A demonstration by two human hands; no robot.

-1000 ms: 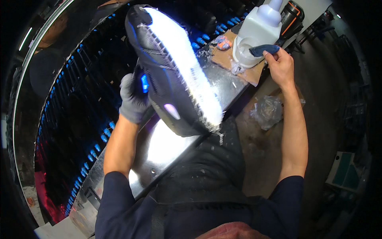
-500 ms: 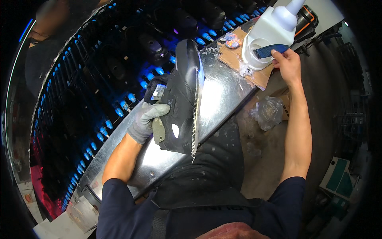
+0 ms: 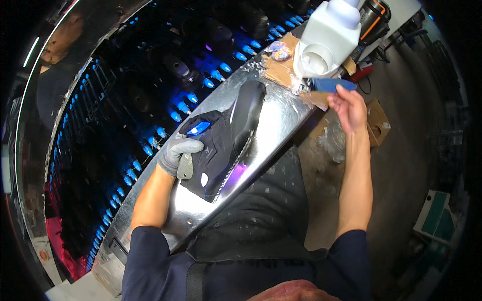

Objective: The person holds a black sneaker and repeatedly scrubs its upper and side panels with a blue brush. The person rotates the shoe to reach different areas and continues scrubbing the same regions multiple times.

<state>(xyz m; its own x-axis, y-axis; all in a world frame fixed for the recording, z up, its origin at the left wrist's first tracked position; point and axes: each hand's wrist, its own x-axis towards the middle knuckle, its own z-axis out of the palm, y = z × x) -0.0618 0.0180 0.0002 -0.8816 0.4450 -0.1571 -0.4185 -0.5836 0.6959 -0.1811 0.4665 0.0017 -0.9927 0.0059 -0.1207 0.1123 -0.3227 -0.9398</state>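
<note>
Clock directions read from the shoe, twelve being the top of the view.

Black shoe upper (image 3: 216, 150): near the middle, above the metal bench (image 3: 175, 213); toe at one o'clock, heel at seven. Pale stitching (image 3: 234, 169) ran along its edge at five o'clock. A blue label (image 3: 199, 128) showed in the opening. Could not tell whether the shoe touched the bench.

Left hand (image 3: 176, 152), grey-gloved, at nine o'clock: closed on the shoe by the opening, thumb laid over the near side. A grey tab (image 3: 185, 166) hung just below the thumb.

Right hand (image 3: 351, 111), bare, between two and three o'clock: thumb and fingers pinched the blue handle of a brush (image 3: 332, 85). Dark bristles pointed to nine o'clock, just below the cup (image 3: 317, 59) of a white container (image 3: 332, 31); contact with the rim unclear.

Container stood at half past one, on brown cardboard (image 3: 277, 71) at the bench's end. A multicoloured lump (image 3: 281, 53) lay on the cardboard too.

Blue-tipped fittings (image 3: 183, 108) lined the bench's far edge, nearest ones at half past ten. At three o'clock, below bench level: a clear plastic bag (image 3: 333, 142) and, just beyond, an open carton (image 3: 377, 123).
</note>
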